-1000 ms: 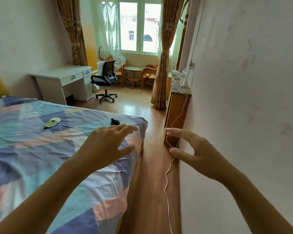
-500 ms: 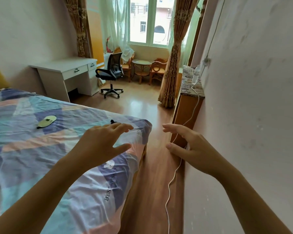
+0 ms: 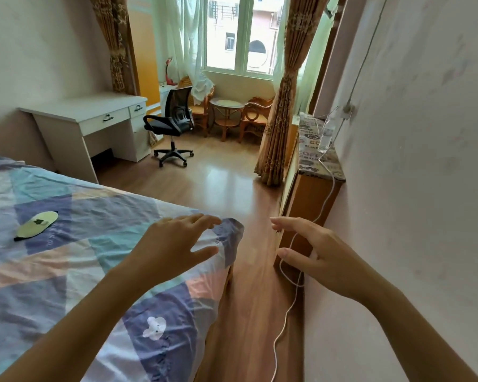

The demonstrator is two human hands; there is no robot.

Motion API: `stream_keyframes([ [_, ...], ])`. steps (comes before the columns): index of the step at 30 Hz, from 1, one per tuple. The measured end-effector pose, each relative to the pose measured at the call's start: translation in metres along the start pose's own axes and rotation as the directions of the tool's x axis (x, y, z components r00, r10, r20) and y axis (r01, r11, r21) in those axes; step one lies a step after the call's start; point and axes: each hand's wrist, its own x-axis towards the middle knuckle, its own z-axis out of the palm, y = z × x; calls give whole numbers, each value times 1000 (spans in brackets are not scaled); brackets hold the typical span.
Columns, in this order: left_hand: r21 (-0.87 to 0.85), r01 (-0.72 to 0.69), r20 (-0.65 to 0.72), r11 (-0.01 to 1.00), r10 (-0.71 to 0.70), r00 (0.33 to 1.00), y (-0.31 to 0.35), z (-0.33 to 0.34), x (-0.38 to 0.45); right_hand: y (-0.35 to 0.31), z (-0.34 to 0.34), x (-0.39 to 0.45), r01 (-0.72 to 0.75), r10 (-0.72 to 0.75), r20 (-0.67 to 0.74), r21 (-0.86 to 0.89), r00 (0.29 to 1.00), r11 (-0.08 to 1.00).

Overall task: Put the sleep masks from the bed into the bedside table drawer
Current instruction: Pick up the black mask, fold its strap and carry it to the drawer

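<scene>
A pale green sleep mask [image 3: 37,224] with a black edge lies flat on the patchwork bed [image 3: 66,271], far left of my hands. My left hand [image 3: 174,249] hovers over the bed's near corner, fingers spread and holding nothing. It now covers the spot where a small dark object lay earlier. My right hand [image 3: 315,257] is held out over the floor gap, fingers loosely spread, holding nothing. Against the right wall stands a wooden cabinet [image 3: 307,205] with a patterned top; no drawer shows on it from here.
A white cable [image 3: 287,312] hangs from the cabinet top down to the floor along the wall. A water bottle [image 3: 326,136] stands on the cabinet. Farther off are a white desk [image 3: 94,119], a black office chair [image 3: 174,125] and wicker furniture by the window.
The view has moved forward along the bed and tilted. Both hands stay outstretched. The small dark object near the bed corner has passed behind my left hand.
</scene>
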Motion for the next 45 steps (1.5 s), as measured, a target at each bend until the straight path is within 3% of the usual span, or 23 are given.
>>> stream_keyframes([
  [10, -34, 216, 74, 976, -213, 974, -66, 64, 86, 84, 21, 156, 93, -98, 177, 35, 979, 995],
  [17, -63, 475, 126, 878, -465, 876, -123, 105, 153, 133, 33, 294, 207, -231, 333, 105, 914, 973],
  [24, -39, 634, 235, 772, -609, 757, -169, 149, 175, 161, 74, 403, 247, -299, 515, 169, 803, 954],
  [30, -30, 727, 338, 686, -678, 653, -217, 196, 181, 168, 141, 476, 308, -331, 675, 159, 659, 938],
  [41, -70, 854, 480, 515, -733, 482, -334, 309, 220, 202, 257, 599, 334, -243, 839, 78, 487, 939],
  [45, -94, 913, 548, 397, -745, 381, -362, 353, 226, 224, 305, 624, 291, -199, 885, 76, 421, 954],
])
